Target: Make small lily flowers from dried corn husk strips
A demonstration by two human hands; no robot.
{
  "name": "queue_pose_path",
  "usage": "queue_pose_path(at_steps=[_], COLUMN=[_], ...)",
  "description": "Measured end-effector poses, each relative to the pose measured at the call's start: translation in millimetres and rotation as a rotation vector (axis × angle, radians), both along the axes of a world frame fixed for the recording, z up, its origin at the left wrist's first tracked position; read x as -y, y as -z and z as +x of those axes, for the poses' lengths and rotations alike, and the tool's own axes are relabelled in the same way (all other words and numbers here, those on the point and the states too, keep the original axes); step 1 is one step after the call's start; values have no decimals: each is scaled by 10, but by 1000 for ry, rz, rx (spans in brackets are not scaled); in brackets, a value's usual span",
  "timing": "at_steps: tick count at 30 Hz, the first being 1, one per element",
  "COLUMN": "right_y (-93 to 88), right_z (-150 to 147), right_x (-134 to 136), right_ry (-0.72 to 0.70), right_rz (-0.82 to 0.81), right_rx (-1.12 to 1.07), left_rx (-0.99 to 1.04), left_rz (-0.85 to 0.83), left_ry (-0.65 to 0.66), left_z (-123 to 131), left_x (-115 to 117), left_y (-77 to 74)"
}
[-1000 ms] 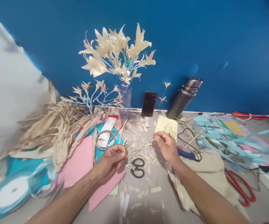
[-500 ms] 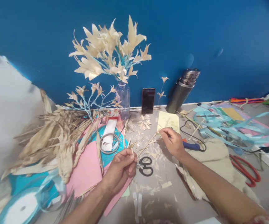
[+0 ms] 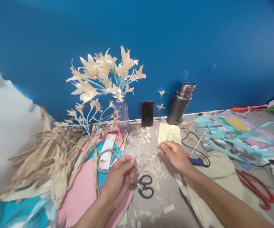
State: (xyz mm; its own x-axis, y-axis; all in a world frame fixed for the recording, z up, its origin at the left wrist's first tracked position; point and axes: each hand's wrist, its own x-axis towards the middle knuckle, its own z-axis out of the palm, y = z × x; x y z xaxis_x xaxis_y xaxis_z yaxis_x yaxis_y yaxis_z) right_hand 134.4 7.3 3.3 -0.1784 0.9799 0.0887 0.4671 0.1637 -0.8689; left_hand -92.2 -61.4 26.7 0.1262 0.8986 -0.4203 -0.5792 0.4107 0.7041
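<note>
My left hand (image 3: 120, 177) is closed in a pinch on one end of a thin dried straw strip (image 3: 147, 160), low in the middle of the view. My right hand (image 3: 173, 154) pinches the strip's other end, up and to the right, near a pale yellow paper sheet (image 3: 169, 133). The strip runs slanted between both hands above scattered straw cuttings (image 3: 148, 158). Small black scissors (image 3: 145, 187) lie on the table just below the strip, next to my left hand.
A vase of straw flowers (image 3: 108, 72) stands at the blue wall, with a phone (image 3: 147, 113) and a metal flask (image 3: 181, 103) beside it. Dried husks (image 3: 51, 155) and pink paper (image 3: 79, 190) lie left. Blue ribbons (image 3: 234, 136), a glue gun (image 3: 196, 161) and red scissors (image 3: 255, 188) lie right.
The view has tilted up, so the table contents sit lower in the picture. Both hands keep the strip pinched and have drawn slightly closer together.
</note>
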Motion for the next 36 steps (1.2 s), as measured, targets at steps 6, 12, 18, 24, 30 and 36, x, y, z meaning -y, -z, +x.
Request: queue_pose_path(at_steps=[6, 12, 18, 24, 30, 36], right_y=[-219, -10, -58, -42, 55, 63], right_z=[-3, -297, -242, -386, -469, -441], right_x=[-543, -882, -960, -960, -976, -1001], right_ry=[-128, -217, -98, -146, -195, -191], right_rz=[193, 203, 189, 165, 182, 185], right_rx=[540, 767, 770, 795, 800, 791], left_rx=[-84, -187, -254, -286, -255, -265], left_rz=[86, 152, 206, 213, 208, 202], left_ry=[-72, -130, -150, -99, -114, -120], left_z=[94, 78, 87, 139, 137, 134], left_x=[-273, -279, -243, -200, -206, -218], left_y=[109, 320, 410, 520, 541, 548])
